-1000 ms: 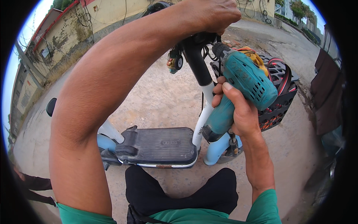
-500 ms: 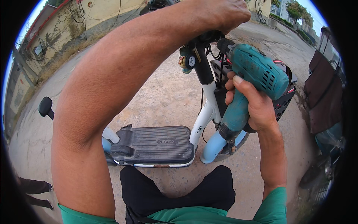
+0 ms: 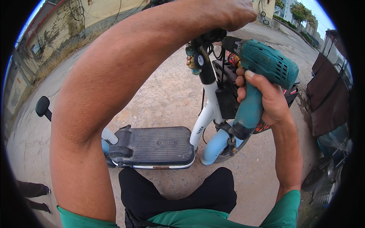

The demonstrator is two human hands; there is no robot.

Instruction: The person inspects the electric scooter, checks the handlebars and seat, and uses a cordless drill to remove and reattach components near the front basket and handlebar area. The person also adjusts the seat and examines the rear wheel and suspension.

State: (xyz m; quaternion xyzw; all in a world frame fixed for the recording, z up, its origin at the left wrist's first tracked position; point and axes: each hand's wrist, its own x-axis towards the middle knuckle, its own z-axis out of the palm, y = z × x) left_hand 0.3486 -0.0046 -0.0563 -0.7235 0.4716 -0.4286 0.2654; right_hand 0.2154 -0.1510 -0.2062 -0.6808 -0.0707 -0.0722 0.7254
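Right hand (image 3: 270, 95) wrapped round the grip of a teal drill (image 3: 268, 60), thumb on the near side. Drill sits at 2 o'clock, chuck (image 3: 231, 45) aimed toward 10. Left hand (image 3: 238, 17) at 1, partly cut off by the top edge; can't tell if it's gripping anything. Scooter (image 3: 210, 93) under both: black footboard (image 3: 152, 146) at 7, pale blue front fender (image 3: 213, 150) between 4 and 5. Bystander's dark-trousered legs (image 3: 34, 189) at 8.
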